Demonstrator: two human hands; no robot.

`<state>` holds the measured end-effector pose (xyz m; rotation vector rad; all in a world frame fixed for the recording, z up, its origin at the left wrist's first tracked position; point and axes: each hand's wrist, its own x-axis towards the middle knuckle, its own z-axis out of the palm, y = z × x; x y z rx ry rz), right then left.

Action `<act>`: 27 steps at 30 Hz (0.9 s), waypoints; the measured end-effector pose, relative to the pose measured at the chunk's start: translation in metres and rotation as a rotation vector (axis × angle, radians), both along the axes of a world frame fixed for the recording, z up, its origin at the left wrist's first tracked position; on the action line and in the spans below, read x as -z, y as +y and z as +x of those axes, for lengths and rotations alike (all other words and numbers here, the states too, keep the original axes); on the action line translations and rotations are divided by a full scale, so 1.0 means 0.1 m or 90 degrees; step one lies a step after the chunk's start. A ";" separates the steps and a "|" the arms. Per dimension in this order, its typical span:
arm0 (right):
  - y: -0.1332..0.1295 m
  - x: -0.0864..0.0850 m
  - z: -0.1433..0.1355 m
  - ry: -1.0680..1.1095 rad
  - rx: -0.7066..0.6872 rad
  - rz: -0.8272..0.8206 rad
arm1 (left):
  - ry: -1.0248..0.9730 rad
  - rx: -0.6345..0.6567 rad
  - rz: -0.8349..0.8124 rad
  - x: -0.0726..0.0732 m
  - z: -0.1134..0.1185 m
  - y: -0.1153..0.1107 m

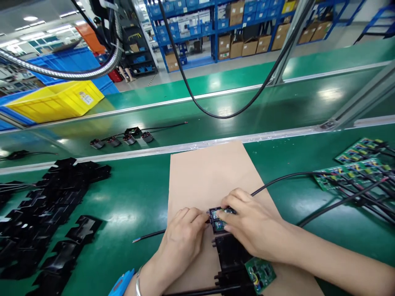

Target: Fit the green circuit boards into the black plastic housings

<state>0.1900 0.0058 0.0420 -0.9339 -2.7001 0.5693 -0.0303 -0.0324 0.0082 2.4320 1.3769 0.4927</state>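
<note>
at left we see black plastic parts [58, 205] on the green table [123, 197]. over the cardboard [210, 172], our left hand [185, 232] has its fingers bunched at the left end of a small black housing [212, 222]; we cannot tell what they pinch. our right hand [256, 224], thumb and fingertips slightly parted, touches the housing. wired green boards [354, 170] lie far right.

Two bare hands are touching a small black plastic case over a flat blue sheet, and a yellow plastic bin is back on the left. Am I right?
Almost! The head view shows the flat sheet is brown cardboard, not blue. The left hand and right hand do touch the black case, and the yellow bin is back left.
</note>
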 end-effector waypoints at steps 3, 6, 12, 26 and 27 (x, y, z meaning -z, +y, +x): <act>0.06 -0.04 0.16 -0.015 0.022 -0.005 | -0.029 0.056 -0.024 -0.12 0.01 0.02; 0.14 -0.01 0.18 -0.063 0.008 0.025 | 0.023 0.187 -0.042 -0.20 0.02 0.12; 0.18 0.13 0.04 -0.093 -0.009 0.102 | 0.106 0.238 -0.038 -0.23 0.00 0.23; 0.28 0.03 0.51 -0.047 0.115 -0.113 | 0.108 0.247 -0.091 -0.19 0.21 0.19; 0.29 0.04 0.51 -0.042 0.113 -0.130 | 0.103 0.250 -0.081 -0.16 0.20 0.19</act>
